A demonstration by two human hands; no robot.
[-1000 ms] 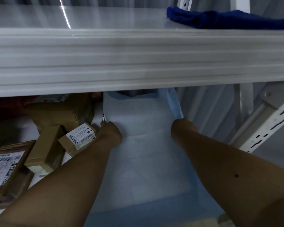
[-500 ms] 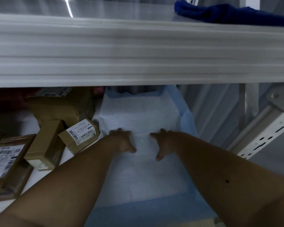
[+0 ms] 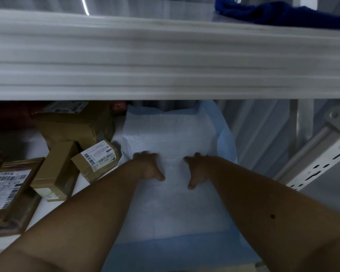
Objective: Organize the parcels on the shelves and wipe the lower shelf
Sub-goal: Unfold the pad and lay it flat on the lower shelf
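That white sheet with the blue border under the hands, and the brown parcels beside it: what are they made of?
The sheet looks like soft, matte, quilted nonwoven padding on a thin blue backing, creased at its far edge. The parcels look like brown cardboard, with glossy tape and printed paper labels.

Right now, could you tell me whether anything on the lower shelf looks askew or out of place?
Yes. The cardboard parcels at the left lie jumbled at different angles, some leaning on each other, not squared up. The white and blue sheet curls up at its far and right edges. Both hands, left and right, press it flat.
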